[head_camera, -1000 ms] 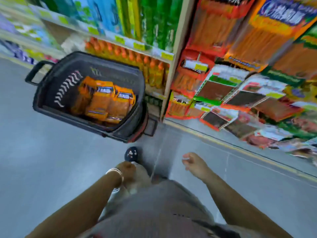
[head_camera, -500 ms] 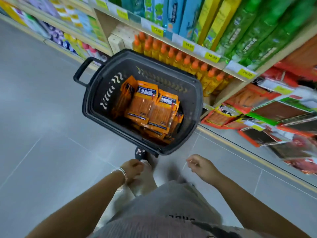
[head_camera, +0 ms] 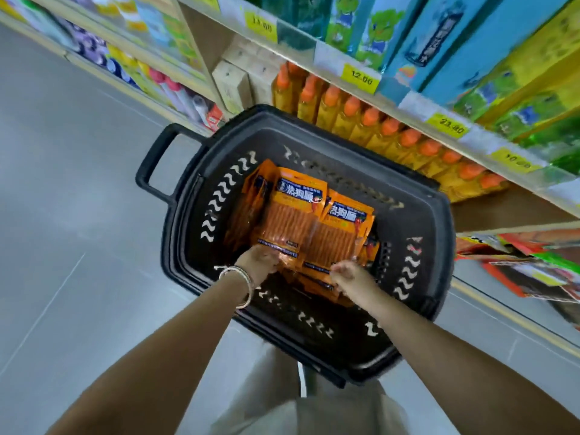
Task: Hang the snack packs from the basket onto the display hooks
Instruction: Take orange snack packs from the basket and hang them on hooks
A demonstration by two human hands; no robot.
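Note:
A black shopping basket (head_camera: pixel 439 221) stands on the floor in front of me, and several orange snack packs (head_camera: pixel 296 215) lie stacked in it. Both my hands reach inside. My left hand (head_camera: pixel 259 262), a bracelet on its wrist, holds the lower edge of the top left pack, its fingertips hidden beneath it. The fingers of my right hand (head_camera: pixel 348 274) are curled and pinch the lower edge of the neighbouring pack (head_camera: pixel 340 237). Hanging snack packs on the display (head_camera: pixel 533 271) show at the right edge. The hooks themselves are not visible.
Behind the basket a shelf holds a row of orange-capped bottles (head_camera: pixel 376 120), with yellow price tags and tall boxes above. The basket's handle (head_camera: pixel 150 171) sticks out to the left. Grey tiled floor (head_camera: pixel 78 246) spreads out on the left.
Both hands have moved forward from above my lap into the basket and taken hold of packs. My view has swung left and down, closer over the basket.

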